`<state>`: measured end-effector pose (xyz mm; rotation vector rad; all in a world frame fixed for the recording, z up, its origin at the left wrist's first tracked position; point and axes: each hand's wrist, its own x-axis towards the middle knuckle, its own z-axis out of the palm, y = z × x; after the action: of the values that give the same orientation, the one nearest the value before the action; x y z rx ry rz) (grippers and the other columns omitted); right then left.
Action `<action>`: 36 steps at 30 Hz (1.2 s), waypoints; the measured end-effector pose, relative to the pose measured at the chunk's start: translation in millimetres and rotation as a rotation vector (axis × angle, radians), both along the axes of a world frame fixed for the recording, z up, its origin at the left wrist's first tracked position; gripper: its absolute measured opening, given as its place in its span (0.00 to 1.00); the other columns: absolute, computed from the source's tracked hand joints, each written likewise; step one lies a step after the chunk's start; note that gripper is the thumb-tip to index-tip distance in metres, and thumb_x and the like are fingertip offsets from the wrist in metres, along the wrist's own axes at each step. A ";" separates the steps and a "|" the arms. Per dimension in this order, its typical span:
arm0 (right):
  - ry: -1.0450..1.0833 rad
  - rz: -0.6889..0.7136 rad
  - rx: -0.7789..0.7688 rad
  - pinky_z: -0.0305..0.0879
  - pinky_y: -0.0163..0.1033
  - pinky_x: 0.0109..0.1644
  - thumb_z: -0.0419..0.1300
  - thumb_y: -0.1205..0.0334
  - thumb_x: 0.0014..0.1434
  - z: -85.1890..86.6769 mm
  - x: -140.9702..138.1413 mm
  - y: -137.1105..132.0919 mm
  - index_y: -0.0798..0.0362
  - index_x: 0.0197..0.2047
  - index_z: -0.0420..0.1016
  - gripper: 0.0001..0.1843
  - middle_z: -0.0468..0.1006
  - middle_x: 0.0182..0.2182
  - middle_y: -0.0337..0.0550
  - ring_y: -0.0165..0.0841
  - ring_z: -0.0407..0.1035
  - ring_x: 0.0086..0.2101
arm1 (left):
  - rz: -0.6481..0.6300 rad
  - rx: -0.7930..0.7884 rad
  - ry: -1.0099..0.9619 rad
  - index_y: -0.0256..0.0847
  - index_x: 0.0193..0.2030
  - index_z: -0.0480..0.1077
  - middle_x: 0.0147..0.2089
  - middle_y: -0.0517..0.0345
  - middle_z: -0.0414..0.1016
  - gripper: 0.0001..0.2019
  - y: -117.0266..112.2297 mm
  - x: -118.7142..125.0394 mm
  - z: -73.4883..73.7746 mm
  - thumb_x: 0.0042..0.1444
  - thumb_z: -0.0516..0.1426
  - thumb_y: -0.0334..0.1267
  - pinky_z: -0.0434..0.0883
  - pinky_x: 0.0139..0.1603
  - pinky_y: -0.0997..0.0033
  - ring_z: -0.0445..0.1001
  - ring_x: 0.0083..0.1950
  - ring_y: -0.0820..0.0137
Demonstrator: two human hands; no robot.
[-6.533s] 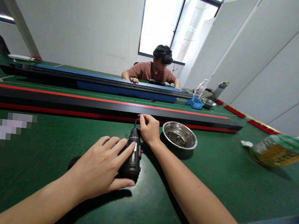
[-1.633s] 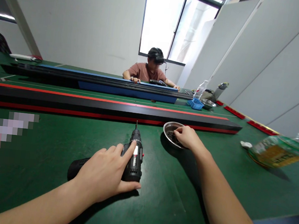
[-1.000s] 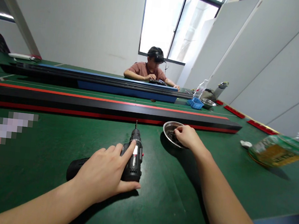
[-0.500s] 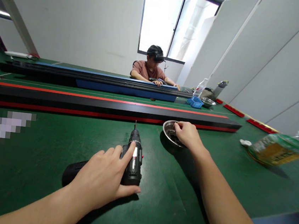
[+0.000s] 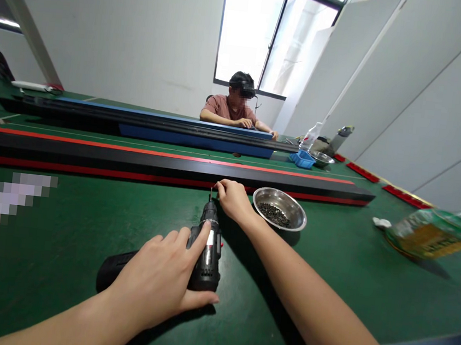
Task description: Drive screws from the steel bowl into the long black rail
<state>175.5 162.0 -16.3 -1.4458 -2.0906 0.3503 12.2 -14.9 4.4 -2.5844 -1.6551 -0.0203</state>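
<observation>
My left hand is wrapped over a black cordless drill lying on its side, index finger along the body and thumb behind it. The drill's bit points away from me towards the long black bar with red edges. At the bit's tip, the fingertips of my right hand are pinched together; whatever is between them is too small to make out. Right of that hand stands a metal bowl with many small dark pieces, which look like screws.
A green table carries everything. To the right lies a clear, green-rimmed plastic container with a yellow label. Across the table a person works at a long blue-and-black bar. Near them are a blue tray and another metal bowl.
My right hand has moved left, out of the metal bowl, to the tip of the drill bit. My left hand keeps its hold on the drill.
</observation>
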 end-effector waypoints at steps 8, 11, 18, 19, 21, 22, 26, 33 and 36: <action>0.053 0.102 -0.034 0.65 0.35 0.46 0.53 0.63 0.71 -31.4 2.8 31.9 0.53 0.44 0.83 0.16 0.85 0.42 0.50 0.37 0.78 0.42 | 0.011 -0.042 -0.028 0.41 0.78 0.44 0.50 0.42 0.73 0.54 -0.1 2.1 2.4 0.53 0.53 0.73 0.74 0.49 0.50 0.74 0.48 0.51; 0.031 0.134 -0.047 0.66 0.36 0.49 0.54 0.62 0.71 -31.0 5.3 32.8 0.53 0.46 0.83 0.15 0.85 0.45 0.49 0.37 0.78 0.45 | 0.008 -0.040 -0.032 0.40 0.78 0.44 0.50 0.42 0.73 0.55 0.2 2.6 2.5 0.53 0.53 0.73 0.74 0.49 0.49 0.74 0.48 0.50; 0.029 0.166 -0.051 0.67 0.37 0.53 0.53 0.61 0.71 -32.4 4.9 29.8 0.50 0.50 0.82 0.16 0.84 0.48 0.47 0.38 0.77 0.48 | -0.001 -0.019 -0.025 0.40 0.78 0.44 0.49 0.43 0.73 0.55 -0.3 1.3 1.2 0.53 0.53 0.73 0.74 0.47 0.49 0.74 0.47 0.50; 0.035 0.166 -0.049 0.68 0.38 0.53 0.53 0.61 0.70 -32.4 5.0 29.4 0.50 0.50 0.82 0.16 0.84 0.48 0.46 0.38 0.77 0.49 | -0.003 -0.018 -0.025 0.40 0.78 0.44 0.49 0.43 0.73 0.55 -0.4 1.2 1.1 0.53 0.53 0.73 0.75 0.47 0.49 0.74 0.47 0.50; 0.040 0.165 -0.049 0.68 0.39 0.55 0.53 0.62 0.69 -32.0 5.2 28.6 0.49 0.51 0.82 0.16 0.84 0.49 0.45 0.38 0.77 0.50 | -0.003 -0.019 -0.024 0.40 0.78 0.44 0.49 0.43 0.73 0.55 -0.5 1.4 1.1 0.53 0.53 0.73 0.75 0.47 0.49 0.74 0.47 0.50; 0.042 0.165 -0.051 0.68 0.39 0.55 0.53 0.63 0.69 -31.6 5.2 28.0 0.49 0.51 0.82 0.17 0.83 0.49 0.44 0.38 0.77 0.50 | -0.001 -0.021 -0.024 0.40 0.78 0.44 0.49 0.42 0.73 0.54 -0.4 1.6 1.1 0.53 0.53 0.73 0.75 0.47 0.50 0.74 0.48 0.50; 0.064 0.162 -0.048 0.68 0.40 0.57 0.55 0.68 0.63 -30.1 4.6 25.3 0.50 0.49 0.83 0.17 0.84 0.49 0.44 0.38 0.77 0.49 | 0.001 -0.028 -0.024 0.40 0.78 0.44 0.49 0.42 0.73 0.54 0.1 2.0 1.1 0.53 0.52 0.74 0.74 0.47 0.51 0.74 0.47 0.51; 0.315 0.156 -0.042 0.72 0.37 0.51 0.57 0.71 0.56 -31.5 6.9 24.9 0.50 0.48 0.83 0.20 0.85 0.44 0.42 0.35 0.78 0.44 | 0.004 -0.029 -0.032 0.42 0.78 0.44 0.49 0.43 0.73 0.54 0.2 1.1 1.1 0.53 0.53 0.73 0.74 0.47 0.52 0.74 0.48 0.51; 0.410 0.229 -0.170 0.74 0.36 0.42 0.55 0.71 0.55 -32.5 9.6 27.6 0.51 0.50 0.83 0.22 0.85 0.45 0.42 0.32 0.78 0.34 | 0.010 -0.034 -0.031 0.42 0.77 0.44 0.49 0.43 0.73 0.54 0.1 1.3 1.0 0.53 0.53 0.73 0.73 0.47 0.53 0.74 0.47 0.52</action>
<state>185.1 189.5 -48.8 -1.1075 -1.9200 0.8560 13.5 -14.7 5.4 -2.6133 -1.6932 -0.0330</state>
